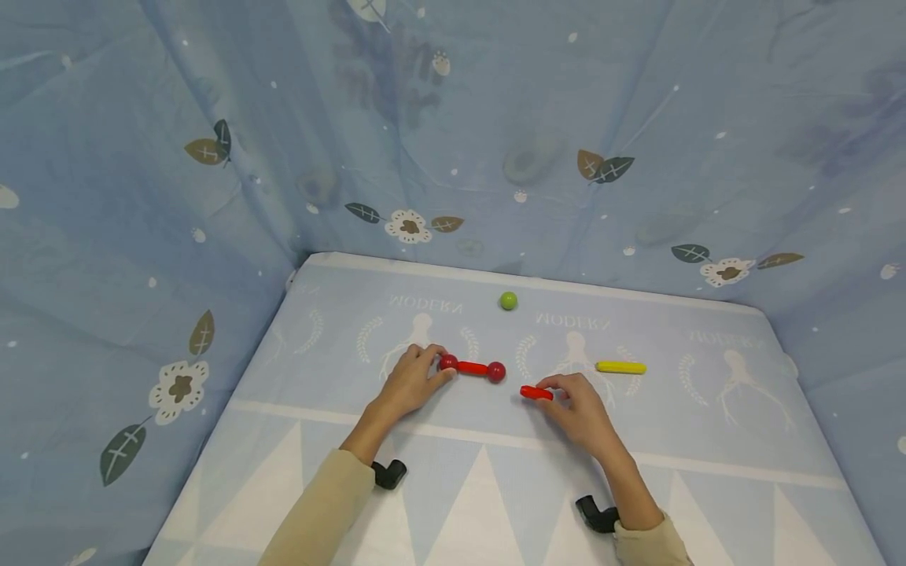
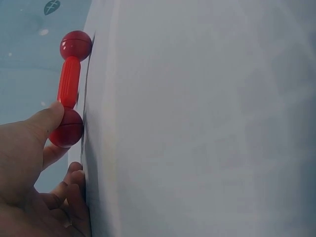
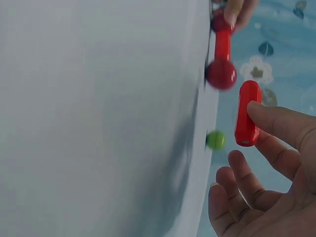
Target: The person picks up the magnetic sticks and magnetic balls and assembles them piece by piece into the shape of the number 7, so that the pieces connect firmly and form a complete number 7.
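Observation:
On the table, two dark red balls, the left ball [image 2: 66,129] and the right ball [image 1: 496,372], are joined by a red rod [image 1: 472,369] into a dumbbell shape. My left hand [image 1: 412,383] pinches the left ball between thumb and fingers. My right hand [image 1: 582,413] holds a second red rod [image 3: 248,113] between thumb and index finger, its other fingers loosely curled. This rod points toward the right ball, with a gap between them. In the right wrist view it appears raised off the table.
A green ball [image 1: 508,300] lies farther back on the table. A yellow rod [image 1: 620,367] lies to the right, beyond my right hand. Patterned blue cloth [image 1: 495,157] hangs behind and at the sides of the table. Black wrist mounts [image 1: 389,475] show by both forearms.

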`<state>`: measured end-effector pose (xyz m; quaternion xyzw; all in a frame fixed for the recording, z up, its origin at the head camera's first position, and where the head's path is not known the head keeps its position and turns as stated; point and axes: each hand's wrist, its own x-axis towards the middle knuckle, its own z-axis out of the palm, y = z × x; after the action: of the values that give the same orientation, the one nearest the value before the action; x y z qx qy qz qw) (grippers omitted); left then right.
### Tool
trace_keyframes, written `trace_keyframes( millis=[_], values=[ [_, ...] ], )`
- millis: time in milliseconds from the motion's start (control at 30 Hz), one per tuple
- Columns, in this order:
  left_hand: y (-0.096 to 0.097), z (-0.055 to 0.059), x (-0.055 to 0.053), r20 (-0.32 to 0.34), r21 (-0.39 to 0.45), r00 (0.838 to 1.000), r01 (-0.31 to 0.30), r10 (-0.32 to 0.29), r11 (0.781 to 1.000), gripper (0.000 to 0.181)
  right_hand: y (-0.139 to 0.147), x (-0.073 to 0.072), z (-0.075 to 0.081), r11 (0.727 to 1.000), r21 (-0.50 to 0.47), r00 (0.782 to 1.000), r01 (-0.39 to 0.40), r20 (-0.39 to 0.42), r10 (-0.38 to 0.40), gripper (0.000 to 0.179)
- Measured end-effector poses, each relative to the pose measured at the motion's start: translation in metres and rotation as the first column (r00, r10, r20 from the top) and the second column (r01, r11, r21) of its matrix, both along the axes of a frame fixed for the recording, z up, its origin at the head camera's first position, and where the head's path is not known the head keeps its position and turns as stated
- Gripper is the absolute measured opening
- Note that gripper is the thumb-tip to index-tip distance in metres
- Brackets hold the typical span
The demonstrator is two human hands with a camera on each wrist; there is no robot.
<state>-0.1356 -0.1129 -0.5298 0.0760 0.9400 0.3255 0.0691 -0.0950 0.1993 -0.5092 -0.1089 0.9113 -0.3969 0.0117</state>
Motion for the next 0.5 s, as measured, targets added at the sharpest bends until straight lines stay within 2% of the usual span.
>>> trace_keyframes(
  millis=[267,500],
  values=[
    [0.0,0.0,0.001,0.002,-0.007,1.0,-0.002,0.002,1.0,0.044,-0.047,0.009,-0.002,0.994,-0.061,0.995,-0.093,0.028,0.095,0.023],
    [-0.001,-0.001,0.0,-0.007,-0.01,1.0,0.003,-0.004,1.0,0.042,-0.082,0.016,-0.008,0.975,-0.081,0.976,-0.208,0.043,0.212,0.021]
  ],
)
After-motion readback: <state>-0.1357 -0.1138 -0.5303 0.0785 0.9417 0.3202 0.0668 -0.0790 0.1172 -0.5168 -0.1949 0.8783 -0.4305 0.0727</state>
